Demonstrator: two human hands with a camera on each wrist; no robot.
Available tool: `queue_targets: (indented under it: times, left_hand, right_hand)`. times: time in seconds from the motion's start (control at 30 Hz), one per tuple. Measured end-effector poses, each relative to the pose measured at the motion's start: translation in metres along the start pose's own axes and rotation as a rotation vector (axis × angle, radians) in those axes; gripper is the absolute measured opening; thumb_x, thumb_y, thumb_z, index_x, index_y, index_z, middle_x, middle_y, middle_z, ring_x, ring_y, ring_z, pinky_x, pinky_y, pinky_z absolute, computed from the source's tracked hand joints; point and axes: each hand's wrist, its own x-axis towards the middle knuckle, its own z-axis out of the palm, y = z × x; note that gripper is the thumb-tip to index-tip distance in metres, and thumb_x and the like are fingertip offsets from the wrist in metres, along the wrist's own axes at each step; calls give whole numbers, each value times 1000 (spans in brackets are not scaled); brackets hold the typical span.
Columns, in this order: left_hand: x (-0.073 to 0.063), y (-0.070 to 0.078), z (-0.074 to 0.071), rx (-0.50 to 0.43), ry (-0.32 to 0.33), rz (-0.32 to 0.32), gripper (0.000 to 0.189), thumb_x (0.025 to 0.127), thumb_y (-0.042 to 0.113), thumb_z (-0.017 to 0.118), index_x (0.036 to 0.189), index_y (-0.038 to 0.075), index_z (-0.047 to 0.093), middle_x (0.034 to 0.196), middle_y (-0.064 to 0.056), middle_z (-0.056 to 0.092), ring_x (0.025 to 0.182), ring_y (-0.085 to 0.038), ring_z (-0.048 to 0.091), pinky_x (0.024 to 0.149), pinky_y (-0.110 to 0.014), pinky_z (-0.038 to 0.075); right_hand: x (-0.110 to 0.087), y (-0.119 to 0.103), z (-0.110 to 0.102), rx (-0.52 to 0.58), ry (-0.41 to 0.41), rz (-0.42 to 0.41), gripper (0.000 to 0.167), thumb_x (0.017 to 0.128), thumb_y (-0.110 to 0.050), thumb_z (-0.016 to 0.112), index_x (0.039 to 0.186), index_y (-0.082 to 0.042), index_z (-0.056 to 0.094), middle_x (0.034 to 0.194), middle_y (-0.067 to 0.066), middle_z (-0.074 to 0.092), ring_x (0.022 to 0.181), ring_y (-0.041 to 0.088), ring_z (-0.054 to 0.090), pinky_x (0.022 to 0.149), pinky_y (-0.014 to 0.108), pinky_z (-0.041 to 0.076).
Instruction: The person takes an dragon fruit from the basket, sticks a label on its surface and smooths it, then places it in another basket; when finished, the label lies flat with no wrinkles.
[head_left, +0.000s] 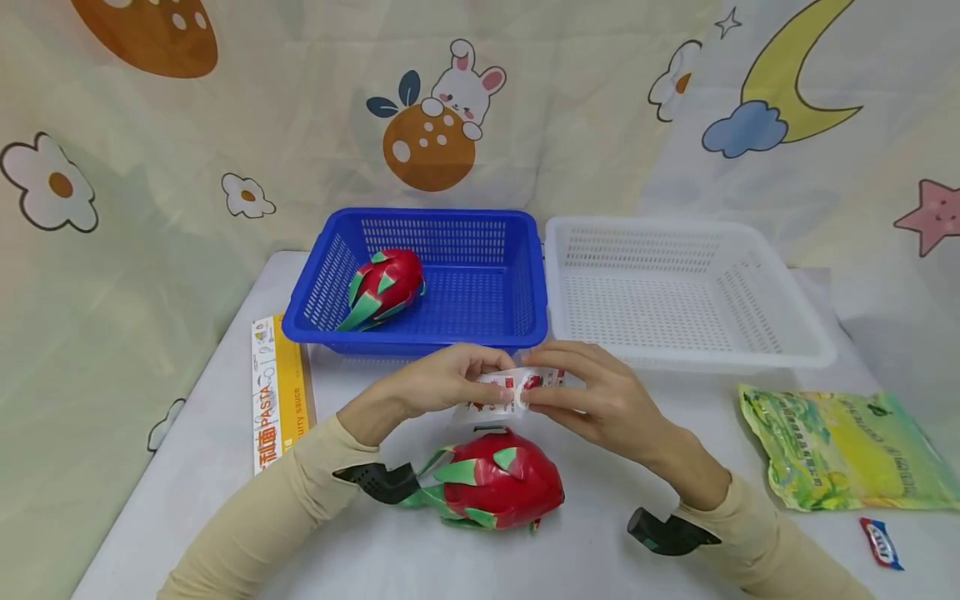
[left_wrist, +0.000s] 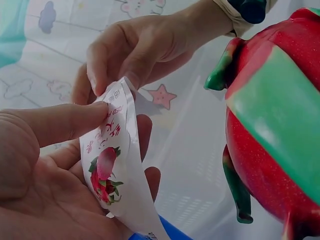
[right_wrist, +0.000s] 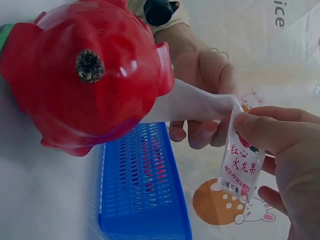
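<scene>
In the head view my left hand (head_left: pixel 438 383) and right hand (head_left: pixel 611 404) meet over the table, both pinching a white label strip (head_left: pixel 497 408). Red print and dragon fruit pictures show on the strip (left_wrist: pixel 131 150) in the left wrist view, where the left thumb presses its face and fingers lie behind. From the right wrist, the right thumb and fingers pinch the bent strip (right_wrist: pixel 243 167), whose end hangs down with "RED PITAYA" on it. A red dragon fruit (head_left: pixel 510 483) with green scales lies on the table just below the hands.
Behind the hands stands a blue basket (head_left: pixel 412 340) holding another dragon fruit (head_left: pixel 393 279). Beside it is a white basket (head_left: pixel 690 360). A pasta box (head_left: pixel 283 387) lies at left; a green-yellow packet (head_left: pixel 847 450) and a small blue-red wrapped item (head_left: pixel 881 544) lie at right.
</scene>
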Motion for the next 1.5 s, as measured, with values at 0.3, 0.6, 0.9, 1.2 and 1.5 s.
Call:
queue_targets:
  times: [0.3, 0.6, 0.9, 1.2, 1.5]
  left_hand:
    - [1, -4, 1, -71, -4, 0, 25, 91, 3, 61, 115, -5, 61, 79, 6, 66, 70, -12, 57, 60, -19, 44]
    - [2, -7, 3, -78, -14, 22, 29, 90, 3, 62, 118, -6, 62, 79, 6, 67, 71, -13, 59, 62, -19, 47]
    - [3, -8, 4, -58, 8, -7, 30, 91, 4, 63, 120, -3, 62, 86, -1, 69, 76, -15, 62, 63, -19, 48]
    - [6, -21, -3, 304, 156, -122, 28, 90, 13, 67, 117, 6, 67, 102, -8, 68, 85, -16, 59, 70, -27, 50]
    - [16, -58, -9, 673, 228, -158, 30, 89, 12, 68, 119, 6, 66, 112, -9, 69, 99, -21, 60, 85, -34, 51]
  right_hand:
    - [0, -1, 2, 46, 32, 5, 22, 95, -30, 61, 97, -14, 75, 113, 9, 69, 106, 25, 64, 104, 22, 43]
    - [0, -1, -2, 15, -121, 65, 21, 95, -31, 62, 106, -19, 75, 110, 8, 65, 107, 23, 61, 95, 30, 51]
    - [-2, -2, -2, 17, -150, 99, 11, 92, -27, 66, 90, -17, 70, 115, 6, 63, 113, 23, 59, 103, 24, 45]
    - [-13, 2, -15, 136, -28, 137, 26, 98, -30, 54, 85, -13, 67, 94, 2, 68, 97, 19, 62, 99, 12, 42]
    - [-33, -1, -38, 304, -55, 543, 37, 68, 15, 77, 93, -10, 65, 89, -1, 68, 85, 3, 62, 82, 12, 51]
